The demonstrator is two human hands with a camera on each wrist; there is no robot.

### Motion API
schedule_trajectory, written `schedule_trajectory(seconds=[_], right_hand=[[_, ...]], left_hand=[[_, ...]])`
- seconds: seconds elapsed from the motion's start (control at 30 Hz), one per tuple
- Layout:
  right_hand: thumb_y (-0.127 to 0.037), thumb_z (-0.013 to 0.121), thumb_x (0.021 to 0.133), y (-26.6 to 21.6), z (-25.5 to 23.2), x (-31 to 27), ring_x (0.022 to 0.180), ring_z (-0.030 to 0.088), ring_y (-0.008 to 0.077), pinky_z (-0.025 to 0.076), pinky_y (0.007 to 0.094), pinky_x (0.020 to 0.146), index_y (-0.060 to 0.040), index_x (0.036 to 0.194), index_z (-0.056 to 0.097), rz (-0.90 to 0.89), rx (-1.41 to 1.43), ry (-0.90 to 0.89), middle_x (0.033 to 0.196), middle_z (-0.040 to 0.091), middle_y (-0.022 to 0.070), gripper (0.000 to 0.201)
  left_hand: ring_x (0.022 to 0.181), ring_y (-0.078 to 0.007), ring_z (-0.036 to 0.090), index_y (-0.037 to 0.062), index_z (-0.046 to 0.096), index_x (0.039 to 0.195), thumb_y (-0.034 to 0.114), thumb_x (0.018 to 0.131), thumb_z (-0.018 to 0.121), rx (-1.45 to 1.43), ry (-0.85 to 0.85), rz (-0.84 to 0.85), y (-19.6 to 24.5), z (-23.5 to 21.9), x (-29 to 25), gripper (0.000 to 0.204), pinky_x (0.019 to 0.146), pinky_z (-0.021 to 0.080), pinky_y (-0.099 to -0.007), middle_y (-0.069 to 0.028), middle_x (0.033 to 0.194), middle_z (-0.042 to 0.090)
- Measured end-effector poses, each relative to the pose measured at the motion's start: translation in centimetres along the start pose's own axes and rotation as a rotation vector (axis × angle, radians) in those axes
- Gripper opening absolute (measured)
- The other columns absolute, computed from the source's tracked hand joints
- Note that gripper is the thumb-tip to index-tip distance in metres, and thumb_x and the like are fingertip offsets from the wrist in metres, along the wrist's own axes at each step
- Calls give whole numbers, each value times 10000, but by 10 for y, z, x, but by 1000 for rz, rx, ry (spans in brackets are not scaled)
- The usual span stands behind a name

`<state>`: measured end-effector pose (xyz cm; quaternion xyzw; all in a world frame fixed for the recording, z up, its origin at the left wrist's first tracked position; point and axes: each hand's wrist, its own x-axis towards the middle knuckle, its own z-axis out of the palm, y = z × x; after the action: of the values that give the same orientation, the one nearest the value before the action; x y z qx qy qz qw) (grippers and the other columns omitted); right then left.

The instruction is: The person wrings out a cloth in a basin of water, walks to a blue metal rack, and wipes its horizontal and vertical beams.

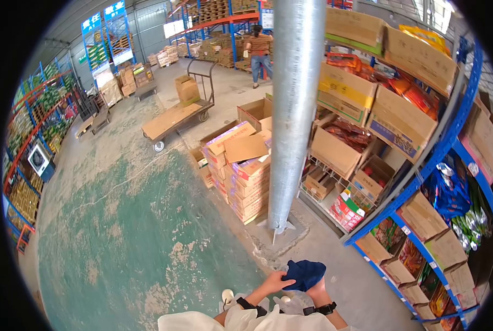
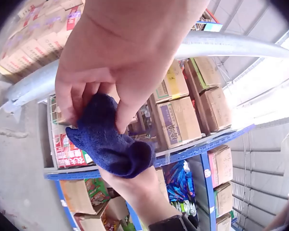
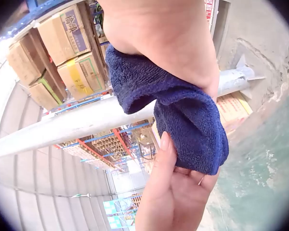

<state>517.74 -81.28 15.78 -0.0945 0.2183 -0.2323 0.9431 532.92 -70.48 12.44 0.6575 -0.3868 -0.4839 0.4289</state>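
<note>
The dark blue cloth [image 1: 304, 274] sits bunched between both hands, low in the head view, just in front of the foot of the steel pillar [image 1: 292, 110]. The left hand [image 1: 276, 282] pinches it: in the left wrist view the thumb and curled fingers [image 2: 79, 98] close on the cloth's upper fold [image 2: 108, 137], and the rest hangs in a thick roll. The right hand [image 1: 319, 291] lies under and behind the cloth; in the right wrist view the cloth [image 3: 183, 108] drapes out from beneath the palm, and the grip seems closed over its top edge, though the fingertips themselves are hidden.

The pillar stands on a patched concrete floor [image 1: 136, 231] with worn green paint. To the right of the pillar runs a blue shelf rack [image 1: 423, 165] packed with cardboard boxes and bright snack packets. Left of the pillar and just beside it is a stack of printed cartons [image 1: 246, 176]. Beyond the pillar a flat trolley [image 1: 175, 118] carries one box, and further off a person [image 1: 259, 52] stands by more racking.
</note>
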Motion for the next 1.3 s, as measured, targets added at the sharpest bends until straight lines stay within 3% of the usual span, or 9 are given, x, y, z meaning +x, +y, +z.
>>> schedule_trajectory(seconds=[0.17, 0.37, 0.47, 0.6, 0.8, 0.9, 1.0, 1.17, 1.3], right_hand=[[-465, 379, 909, 52, 33, 43, 1170, 493, 339, 352, 485, 1035, -67, 1168, 554, 4, -38, 12, 1236, 556, 122, 506], [-457, 380, 911, 156, 127, 114, 1153, 509, 347, 379, 481, 1015, -44, 1171, 544, 67, -114, -21, 1233, 553, 156, 515], [-437, 375, 920, 208, 165, 158, 1150, 513, 338, 391, 466, 1007, -33, 1170, 540, 117, -147, -40, 1231, 553, 160, 502], [-434, 394, 928, 264, 200, 215, 1149, 516, 301, 385, 435, 1015, -29, 1193, 525, 182, -210, -67, 1252, 543, 131, 502], [-437, 392, 933, 317, 240, 295, 1142, 526, 288, 385, 422, 1016, -40, 1184, 535, 304, -238, -65, 1242, 553, 116, 491], [-443, 375, 940, 334, 263, 339, 1150, 526, 282, 380, 423, 1023, -39, 1182, 536, 410, -197, -31, 1257, 546, 117, 497], [-450, 379, 937, 354, 287, 390, 1150, 526, 285, 374, 429, 1029, -39, 1185, 534, 393, -155, -69, 1247, 553, 118, 504], [-439, 387, 938, 394, 337, 511, 1149, 525, 294, 372, 439, 1031, -38, 1182, 535, 352, -65, -136, 1248, 550, 120, 492], [-441, 403, 933, 420, 401, 610, 1201, 484, 313, 347, 453, 1050, -26, 1217, 512, 336, -24, -159, 1292, 515, 146, 515]], left_hand=[[683, -87, 551, -27, 650, 943, 329, 771, 743, -11, -32, -49, 19, -80, -24, 406, 600, 453, -256, -32, 761, 635], [692, -81, 556, -27, 643, 977, 294, 773, 749, -125, -17, -8, -35, -215, -45, 395, 606, 457, -244, -30, 781, 639], [653, -127, 589, -5, 657, 904, 364, 753, 742, -188, 113, 28, -61, -282, -65, 408, 609, 473, -291, -70, 731, 651], [649, -118, 578, -43, 643, 887, 352, 735, 767, -306, 193, 17, -69, -364, -89, 441, 585, 462, -277, -61, 710, 636], [593, -94, 530, -50, 618, 834, 306, 737, 777, -211, 342, -52, -80, -454, -96, 401, 538, 435, -257, -40, 670, 591], [588, -89, 520, -44, 614, 826, 309, 738, 775, -282, 313, -131, -87, -501, -86, 397, 527, 423, -260, -28, 656, 578], [578, -89, 516, -36, 619, 825, 319, 731, 781, -241, 284, -143, -83, -563, -67, 402, 516, 416, -263, -24, 641, 572], [578, -90, 525, -30, 627, 827, 311, 736, 777, -178, 379, 17, -133, -680, 0, 383, 516, 424, -261, -42, 660, 594], [611, -95, 546, -39, 633, 881, 302, 747, 765, -107, 435, -62, -101, -796, 32, 390, 545, 440, -262, -60, 697, 619]])
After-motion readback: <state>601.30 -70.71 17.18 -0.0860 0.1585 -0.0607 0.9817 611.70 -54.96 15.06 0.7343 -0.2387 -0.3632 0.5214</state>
